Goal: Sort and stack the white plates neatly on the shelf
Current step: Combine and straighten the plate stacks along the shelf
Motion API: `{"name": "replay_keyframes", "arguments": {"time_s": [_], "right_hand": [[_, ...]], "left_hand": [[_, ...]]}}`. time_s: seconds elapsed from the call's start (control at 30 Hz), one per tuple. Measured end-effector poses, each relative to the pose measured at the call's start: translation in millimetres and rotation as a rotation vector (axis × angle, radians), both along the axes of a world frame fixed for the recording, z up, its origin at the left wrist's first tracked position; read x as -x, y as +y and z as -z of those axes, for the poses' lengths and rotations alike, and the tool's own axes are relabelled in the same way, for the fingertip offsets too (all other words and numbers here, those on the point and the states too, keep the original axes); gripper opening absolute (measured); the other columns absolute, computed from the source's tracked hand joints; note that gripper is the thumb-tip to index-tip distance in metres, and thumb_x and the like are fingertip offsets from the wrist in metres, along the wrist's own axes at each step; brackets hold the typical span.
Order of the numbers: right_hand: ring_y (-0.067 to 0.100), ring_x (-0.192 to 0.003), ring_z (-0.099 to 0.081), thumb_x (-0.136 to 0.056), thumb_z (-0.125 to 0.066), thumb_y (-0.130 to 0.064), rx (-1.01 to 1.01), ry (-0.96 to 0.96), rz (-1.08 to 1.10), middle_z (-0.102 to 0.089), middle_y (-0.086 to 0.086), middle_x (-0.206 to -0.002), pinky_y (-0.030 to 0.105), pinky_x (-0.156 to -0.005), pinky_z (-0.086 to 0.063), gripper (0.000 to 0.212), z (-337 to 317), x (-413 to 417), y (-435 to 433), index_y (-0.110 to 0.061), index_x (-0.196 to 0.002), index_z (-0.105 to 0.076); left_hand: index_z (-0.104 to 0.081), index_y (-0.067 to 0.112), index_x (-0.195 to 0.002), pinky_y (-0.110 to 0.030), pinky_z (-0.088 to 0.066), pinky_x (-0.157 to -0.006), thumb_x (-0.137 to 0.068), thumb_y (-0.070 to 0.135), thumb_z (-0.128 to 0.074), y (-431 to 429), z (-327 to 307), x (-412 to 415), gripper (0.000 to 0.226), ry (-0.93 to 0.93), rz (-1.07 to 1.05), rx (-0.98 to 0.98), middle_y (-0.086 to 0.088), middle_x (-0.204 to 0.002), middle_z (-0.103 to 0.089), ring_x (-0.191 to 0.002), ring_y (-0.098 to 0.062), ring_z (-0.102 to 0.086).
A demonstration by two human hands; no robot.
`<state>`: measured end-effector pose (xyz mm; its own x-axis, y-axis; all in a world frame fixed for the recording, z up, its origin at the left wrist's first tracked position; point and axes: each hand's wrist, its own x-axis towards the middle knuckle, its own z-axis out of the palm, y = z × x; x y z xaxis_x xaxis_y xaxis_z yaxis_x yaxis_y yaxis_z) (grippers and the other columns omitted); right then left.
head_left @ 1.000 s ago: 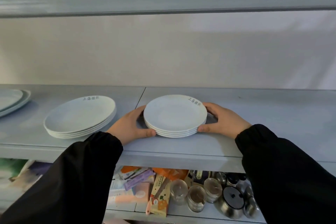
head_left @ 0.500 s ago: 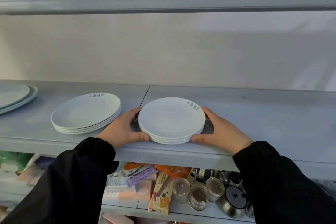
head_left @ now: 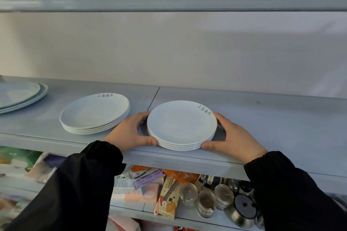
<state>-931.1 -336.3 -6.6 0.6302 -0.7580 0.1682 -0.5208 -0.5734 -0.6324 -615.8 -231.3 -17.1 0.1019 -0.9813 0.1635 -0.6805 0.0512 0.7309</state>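
On the grey shelf [head_left: 272, 127], right of a larger plate stack [head_left: 94, 113], the small white plate stack [head_left: 181, 125] is gripped at its front rim between the left hand [head_left: 129, 133] and the right hand [head_left: 232, 135], whose thumbs are curled against it.

Both hands, left hand [head_left: 129, 134] and right hand [head_left: 232, 137], hold a stack of small white plates [head_left: 181, 124] at the grey shelf's [head_left: 272, 124] front edge; a larger plate stack [head_left: 94, 113] sits nearby.
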Motion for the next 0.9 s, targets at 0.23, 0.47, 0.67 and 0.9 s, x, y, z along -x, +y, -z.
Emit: {"name": "replay_keyframes", "arguments": {"time_s": [0.23, 0.47, 0.67, 0.9], "right_hand": [[0.002, -0.118, -0.049, -0.06, -0.076, -0.07, -0.014, 0.006, -0.006, -0.052, -0.026, -0.133, 0.027, -0.092, -0.044, 0.093, 0, -1, -1, -0.052, -0.14, -0.03], [0.003, -0.123, -0.046, -0.06, -0.068, -0.079, -0.06, 0.015, 0.019, -0.05, -0.027, -0.137, 0.031, -0.098, -0.043, 0.09, -6, -1, 5, -0.053, -0.139, -0.033], [0.01, -0.135, -0.039, -0.081, -0.051, -0.074, 0.106, 0.109, 0.142, -0.037, -0.016, -0.148, 0.031, -0.105, -0.036, 0.077, -25, -34, 16, -0.038, -0.146, -0.032], [0.004, -0.148, -0.009, -0.085, -0.052, -0.066, 0.212, 0.162, 0.074, -0.016, -0.015, -0.161, 0.031, -0.119, -0.018, 0.081, -54, -126, 54, -0.035, -0.153, -0.021]], "left_hand": [[-0.04, 0.06, -0.123, -0.026, -0.039, -0.107, -0.055, 0.058, -0.084, 2, -3, 4, 0.082, -0.028, 0.008, 0.017, 0.031, -0.13, -0.053, -0.123, 0.009, -0.049], [-0.037, 0.05, -0.132, -0.025, -0.038, -0.106, -0.062, 0.054, -0.084, 8, -6, 8, 0.084, -0.061, 0.01, 0.032, 0.026, -0.129, -0.051, -0.123, 0.005, -0.048], [-0.036, 0.037, -0.145, -0.025, -0.044, -0.1, -0.08, 0.066, -0.06, 27, -19, -11, 0.075, -0.181, -0.102, 0.145, 0.017, -0.139, -0.047, -0.115, 0.007, -0.051], [-0.039, 0.041, -0.143, -0.03, -0.039, -0.105, -0.089, 0.064, -0.044, 77, -56, -90, 0.059, -0.344, -0.189, 0.259, 0.019, -0.139, -0.048, -0.13, -0.004, -0.042]]}}
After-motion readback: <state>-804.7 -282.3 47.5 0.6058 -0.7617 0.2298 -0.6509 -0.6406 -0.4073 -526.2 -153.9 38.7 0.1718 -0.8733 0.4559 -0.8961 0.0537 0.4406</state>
